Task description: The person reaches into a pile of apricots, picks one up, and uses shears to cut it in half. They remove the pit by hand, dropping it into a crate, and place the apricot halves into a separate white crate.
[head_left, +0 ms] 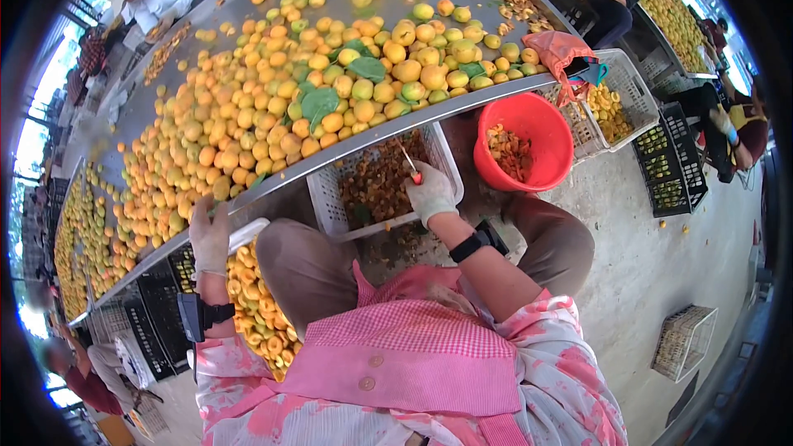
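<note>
Fruit (406, 70) heaped against desk (438, 111) rim, likely for easy reach; right hand (431, 192) wrapped round red-handled tool (416, 177) (above scrap crate (322, 205), centre); left hand (210, 239) left of centre, grip unclear.

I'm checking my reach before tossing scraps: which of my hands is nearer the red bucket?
Your right. The right hand is just beside the red bucket, on its left in the picture; the left hand is far across, by the table edge.
</note>
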`<state>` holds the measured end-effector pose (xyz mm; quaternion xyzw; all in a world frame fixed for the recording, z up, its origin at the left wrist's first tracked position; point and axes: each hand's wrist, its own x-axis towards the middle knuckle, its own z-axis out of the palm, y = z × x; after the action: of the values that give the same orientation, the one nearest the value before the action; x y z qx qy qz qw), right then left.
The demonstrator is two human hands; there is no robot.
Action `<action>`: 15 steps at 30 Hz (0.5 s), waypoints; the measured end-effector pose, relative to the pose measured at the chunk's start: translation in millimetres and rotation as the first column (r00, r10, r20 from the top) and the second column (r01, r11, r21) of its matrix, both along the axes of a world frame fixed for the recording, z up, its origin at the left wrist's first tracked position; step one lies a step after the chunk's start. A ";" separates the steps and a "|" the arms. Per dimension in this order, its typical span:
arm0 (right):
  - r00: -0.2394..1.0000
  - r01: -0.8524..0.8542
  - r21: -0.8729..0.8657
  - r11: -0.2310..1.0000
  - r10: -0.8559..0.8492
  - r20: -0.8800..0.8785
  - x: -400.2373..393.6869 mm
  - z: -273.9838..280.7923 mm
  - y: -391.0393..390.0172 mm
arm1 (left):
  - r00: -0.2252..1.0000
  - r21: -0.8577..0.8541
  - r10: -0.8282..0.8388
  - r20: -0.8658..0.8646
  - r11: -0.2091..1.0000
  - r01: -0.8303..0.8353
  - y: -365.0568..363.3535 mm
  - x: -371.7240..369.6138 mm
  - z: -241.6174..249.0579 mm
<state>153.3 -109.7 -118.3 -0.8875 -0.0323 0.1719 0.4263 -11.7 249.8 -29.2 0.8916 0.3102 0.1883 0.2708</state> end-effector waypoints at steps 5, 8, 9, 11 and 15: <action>0.999 0.024 -0.069 0.997 -0.026 -0.019 3.1 -53.2 -9.2 | 0.963 -0.036 -0.216 0.160 0.974 0.225 -70.2 109.7 53.3; 0.998 0.055 0.125 0.991 -0.057 0.011 -2.9 -61.4 -18.4 | 0.908 -0.060 -0.379 0.180 0.917 0.394 -101.9 164.7 55.0; 1.000 0.019 0.103 0.994 -0.020 0.008 -1.4 -69.8 -21.4 | 0.907 -0.053 -0.385 0.172 0.916 0.399 -110.0 182.5 47.2; 1.000 0.005 0.076 0.997 -0.006 0.010 -2.6 -79.8 -28.8 | 0.850 -0.142 -0.467 0.244 0.850 0.508 -125.6 218.3 32.1; 0.992 -0.103 -0.082 0.991 0.096 -0.081 -10.2 -96.0 -42.6 | 0.824 -0.108 -0.553 0.125 0.818 0.565 -153.2 286.2 19.2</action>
<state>143.2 -152.3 -214.3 -0.8951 -0.0528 0.2284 0.3793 274.5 96.6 -10.0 0.9128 0.0352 0.1174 0.3895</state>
